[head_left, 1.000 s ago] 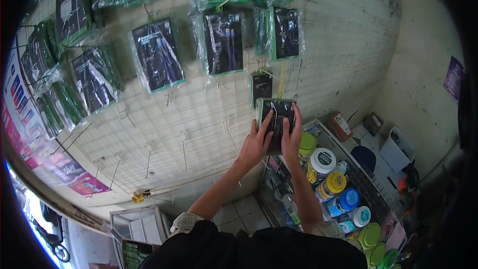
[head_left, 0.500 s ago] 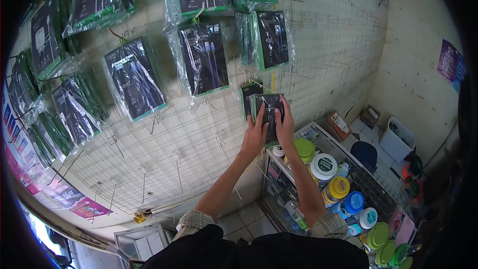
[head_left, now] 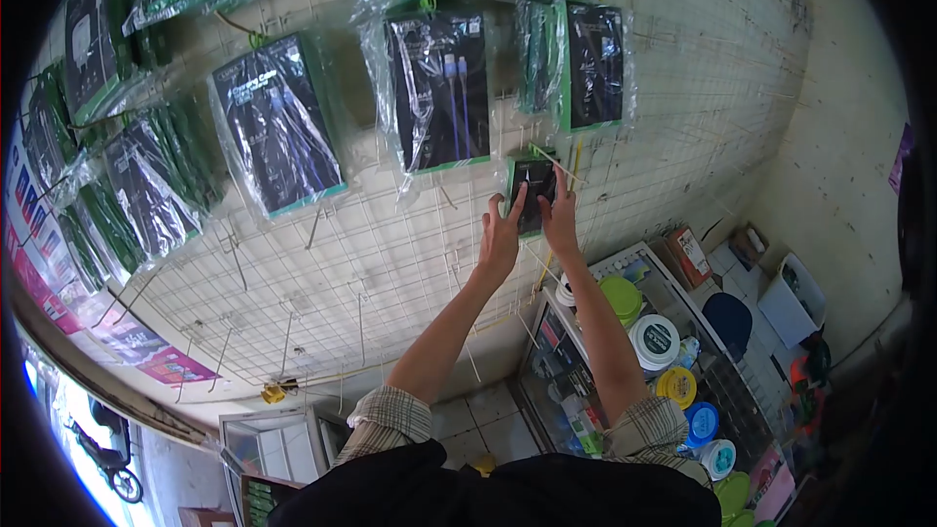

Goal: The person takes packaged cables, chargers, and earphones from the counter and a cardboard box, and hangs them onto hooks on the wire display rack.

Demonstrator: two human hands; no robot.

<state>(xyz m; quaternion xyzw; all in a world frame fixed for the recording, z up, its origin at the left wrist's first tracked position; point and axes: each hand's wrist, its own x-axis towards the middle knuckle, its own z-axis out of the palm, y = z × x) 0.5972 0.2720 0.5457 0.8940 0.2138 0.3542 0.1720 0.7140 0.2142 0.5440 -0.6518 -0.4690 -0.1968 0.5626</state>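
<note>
A small black-and-green package in clear plastic is at the wire grid wall, at the end of a pale hook that shows above its top edge. My left hand grips its left side, one digit pressed on the front. On its right edge, my right hand has closed, with a finger reaching up near the hook. Just above hang larger charging cable packages in clear plastic, with another cable package to the upper right. The package's back is hidden.
Bare hooks stick out of the wire grid lower left. A glass display counter stands below right, bearing lidded tubs, among them a white-lidded tub. Beyond are a cardboard box and a white bin.
The package, earlier held in front of another one, is now up against the grid at the hook, with both hands on it. My view has shifted, so the wall items appear displaced.
</note>
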